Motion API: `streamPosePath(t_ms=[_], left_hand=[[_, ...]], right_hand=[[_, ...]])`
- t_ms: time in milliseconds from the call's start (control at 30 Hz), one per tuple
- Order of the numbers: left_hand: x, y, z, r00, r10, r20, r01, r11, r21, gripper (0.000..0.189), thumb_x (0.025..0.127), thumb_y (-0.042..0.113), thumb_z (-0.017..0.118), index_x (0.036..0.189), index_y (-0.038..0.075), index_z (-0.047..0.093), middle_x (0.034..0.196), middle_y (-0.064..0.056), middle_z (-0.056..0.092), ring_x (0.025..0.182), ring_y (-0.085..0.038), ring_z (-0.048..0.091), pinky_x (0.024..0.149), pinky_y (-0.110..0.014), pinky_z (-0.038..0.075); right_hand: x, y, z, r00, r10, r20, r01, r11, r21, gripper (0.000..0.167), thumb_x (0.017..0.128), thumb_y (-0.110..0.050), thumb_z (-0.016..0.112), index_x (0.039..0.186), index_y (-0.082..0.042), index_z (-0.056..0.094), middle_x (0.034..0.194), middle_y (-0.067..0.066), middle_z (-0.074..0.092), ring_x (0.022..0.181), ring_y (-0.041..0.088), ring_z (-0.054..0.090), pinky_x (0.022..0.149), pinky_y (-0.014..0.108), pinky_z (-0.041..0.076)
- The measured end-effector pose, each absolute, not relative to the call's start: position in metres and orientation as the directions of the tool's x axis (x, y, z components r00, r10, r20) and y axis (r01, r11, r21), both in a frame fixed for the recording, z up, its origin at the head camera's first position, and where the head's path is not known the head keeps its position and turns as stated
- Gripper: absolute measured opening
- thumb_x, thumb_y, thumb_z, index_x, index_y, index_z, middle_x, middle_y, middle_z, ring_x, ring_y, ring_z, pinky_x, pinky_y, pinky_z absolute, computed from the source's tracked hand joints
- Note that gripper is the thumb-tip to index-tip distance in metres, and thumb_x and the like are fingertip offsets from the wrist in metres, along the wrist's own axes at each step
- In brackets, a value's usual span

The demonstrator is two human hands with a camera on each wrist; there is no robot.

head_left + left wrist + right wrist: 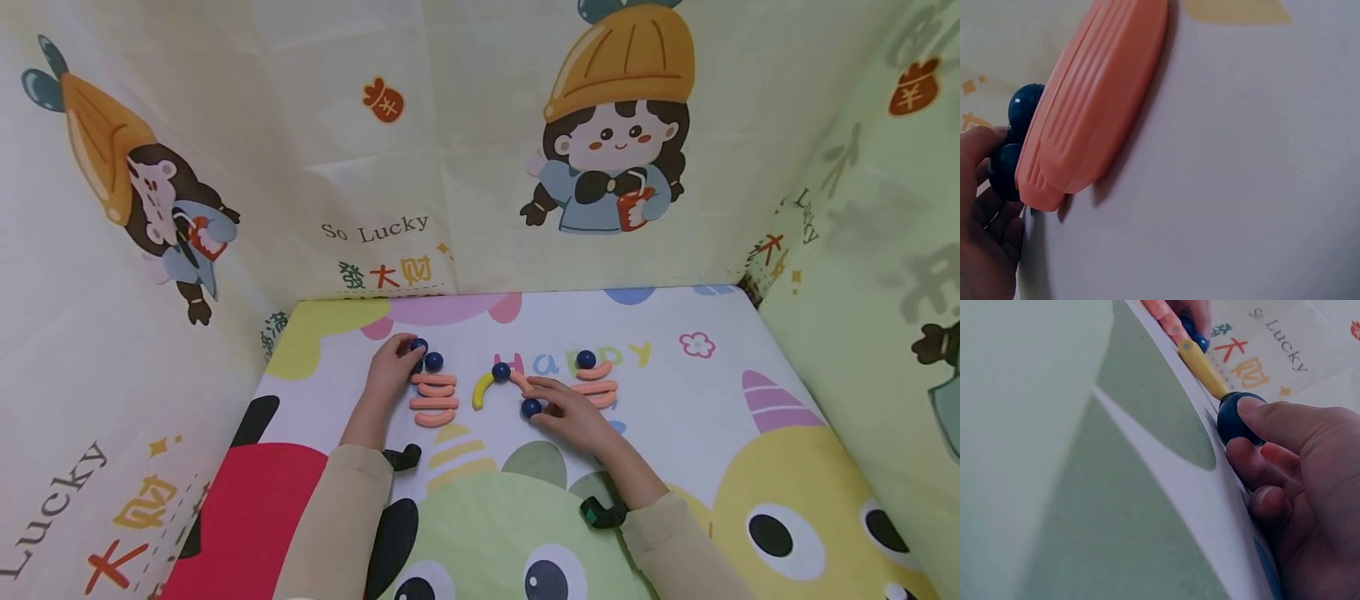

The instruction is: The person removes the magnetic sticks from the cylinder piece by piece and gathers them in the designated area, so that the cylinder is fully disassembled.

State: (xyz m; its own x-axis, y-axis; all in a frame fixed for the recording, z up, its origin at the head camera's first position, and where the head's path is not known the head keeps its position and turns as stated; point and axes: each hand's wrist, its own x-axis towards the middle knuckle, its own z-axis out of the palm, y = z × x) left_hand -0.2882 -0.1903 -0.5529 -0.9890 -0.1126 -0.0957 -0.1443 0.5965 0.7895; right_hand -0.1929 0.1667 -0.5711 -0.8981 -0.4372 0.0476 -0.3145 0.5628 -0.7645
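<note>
At the left of the table, my left hand (389, 364) pinches one of three dark blue balls (1005, 172), which sit close together. Just below them, several pink toy rods (433, 403), some straight and some curved, lie in a stack. My right hand (573, 414) holds another blue ball (1239, 419) between thumb and fingers, while its forefinger is at the end of a pink rod (519, 381). That rod meets a blue ball (501, 372), and a curved yellow rod (482, 392) reaches down from the ball's other side.
Right of centre lies a further group: a blue ball (586, 360) above several pink rods (595, 387). The table (675, 400) bears cartoon prints, and printed cloth walls (480, 150) rise at its back and both sides. A wrist camera (602, 513) sits at each sleeve.
</note>
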Motion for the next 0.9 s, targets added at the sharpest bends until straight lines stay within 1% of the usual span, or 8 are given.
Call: streamPosePath(t_ms=[167,267,467,667,767,833,900], left_hand=[[-0.291,-0.191,-0.555,-0.992,-0.083,-0.095,-0.126,0.633,0.764,0.045,0.097,0.037,0.062,0.135,0.014,0.056,0.135,-0.011,0.057,0.126,-0.029,0.052,0.106,-0.048,0.043],[-0.291,-0.191,-0.556,-0.993,-0.074,-0.096,-0.121,0.641,0.758,0.044,0.097,0.037,0.062,0.134,0.014,0.057,0.134,-0.011,0.057,0.124,-0.029,0.052,0.106,-0.047,0.043],[-0.291,-0.192,-0.555,-0.994,-0.058,-0.096,-0.111,0.654,0.748,0.043,0.098,0.038,0.06,0.133,0.014,0.058,0.136,-0.011,0.057,0.128,-0.029,0.051,0.108,-0.047,0.042],[-0.282,-0.187,-0.545,-0.993,-0.115,-0.027,-0.095,0.64,0.763,0.036,0.1,0.036,0.055,0.13,0.018,0.061,0.135,-0.008,0.057,0.128,-0.029,0.051,0.107,-0.049,0.042],[-0.274,-0.179,-0.539,-0.994,-0.104,0.022,-0.049,0.637,0.769,0.033,0.101,0.034,0.055,0.127,0.017,0.063,0.131,-0.008,0.058,0.124,-0.029,0.053,0.105,-0.049,0.043],[-0.268,-0.172,-0.536,-0.997,-0.06,0.042,-0.007,0.646,0.763,0.032,0.1,0.032,0.056,0.127,0.016,0.064,0.129,-0.007,0.059,0.121,-0.028,0.054,0.103,-0.048,0.045],[-0.263,-0.166,-0.534,-0.997,0.0,0.077,0.056,0.683,0.728,0.031,0.1,0.031,0.056,0.126,0.014,0.064,0.127,-0.007,0.06,0.119,-0.027,0.055,0.103,-0.047,0.045]], right_hand=[[-0.193,0.167,-0.57,-0.901,-0.433,0.035,-0.305,0.574,-0.76,0.04,0.096,-0.029,0.066,0.135,-0.03,0.06,0.154,-0.011,0.04,0.09,0.004,0.057,0.081,0.026,0.049],[-0.193,0.167,-0.57,-0.901,-0.433,0.037,-0.306,0.572,-0.761,0.039,0.095,-0.029,0.067,0.134,-0.029,0.06,0.154,-0.011,0.041,0.09,0.004,0.057,0.081,0.026,0.049],[-0.193,0.167,-0.57,-0.903,-0.428,0.034,-0.3,0.573,-0.763,0.038,0.095,-0.029,0.067,0.133,-0.03,0.061,0.154,-0.011,0.041,0.089,0.005,0.057,0.081,0.026,0.048],[-0.193,0.167,-0.57,-0.905,-0.424,0.031,-0.296,0.577,-0.761,0.038,0.095,-0.029,0.067,0.133,-0.03,0.062,0.154,-0.01,0.041,0.091,0.006,0.057,0.083,0.027,0.049],[-0.193,0.167,-0.571,-0.904,-0.426,0.04,-0.302,0.57,-0.764,0.038,0.095,-0.029,0.067,0.132,-0.03,0.062,0.155,-0.008,0.04,0.092,0.006,0.057,0.084,0.028,0.049],[-0.193,0.167,-0.571,-0.902,-0.43,0.047,-0.309,0.563,-0.766,0.038,0.095,-0.029,0.067,0.133,-0.029,0.062,0.155,-0.008,0.04,0.092,0.006,0.057,0.083,0.028,0.049],[-0.193,0.167,-0.572,-0.9,-0.434,0.05,-0.313,0.56,-0.767,0.039,0.095,-0.03,0.067,0.133,-0.03,0.061,0.155,-0.009,0.039,0.091,0.005,0.057,0.082,0.027,0.049]])
